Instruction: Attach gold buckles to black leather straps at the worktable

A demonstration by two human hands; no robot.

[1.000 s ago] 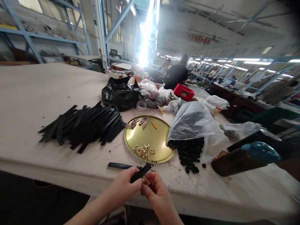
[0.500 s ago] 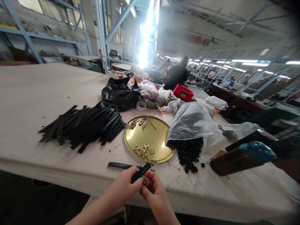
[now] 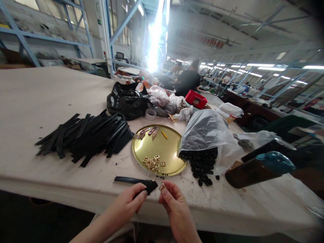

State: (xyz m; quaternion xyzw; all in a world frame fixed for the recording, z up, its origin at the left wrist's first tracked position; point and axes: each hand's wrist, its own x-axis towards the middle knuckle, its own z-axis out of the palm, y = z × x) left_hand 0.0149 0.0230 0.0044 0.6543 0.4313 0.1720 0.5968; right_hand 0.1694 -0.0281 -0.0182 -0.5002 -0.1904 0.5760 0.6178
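Observation:
Between thumb and fingers, my left hand (image 3: 133,199) grips a black strap (image 3: 152,187) whose end points right. My right hand (image 3: 174,202) pinches a small gold buckle (image 3: 162,186), just right of the strap's end and apart from it. Another black strap (image 3: 126,180) lies on the table behind my left hand. Beyond my hands, a round gold tray (image 3: 162,145) bears a cluster of gold buckles (image 3: 152,164) near its front rim, with small cutters (image 3: 153,132) and a yellow stick-like tool (image 3: 163,133) toward the back.
A heap of black straps (image 3: 86,136) lies left of the tray. To the right, a clear plastic bag (image 3: 205,131) spills small black pieces (image 3: 202,168); a dark bottle (image 3: 253,172) lies beside it. Behind are a black bag (image 3: 126,101), a tape roll (image 3: 151,114) and a red packet (image 3: 196,99).
My hands have moved apart. The strap in my left hand has turned lower and flatter, and the buckle has come away to the right in my right hand. The view has shifted slightly.

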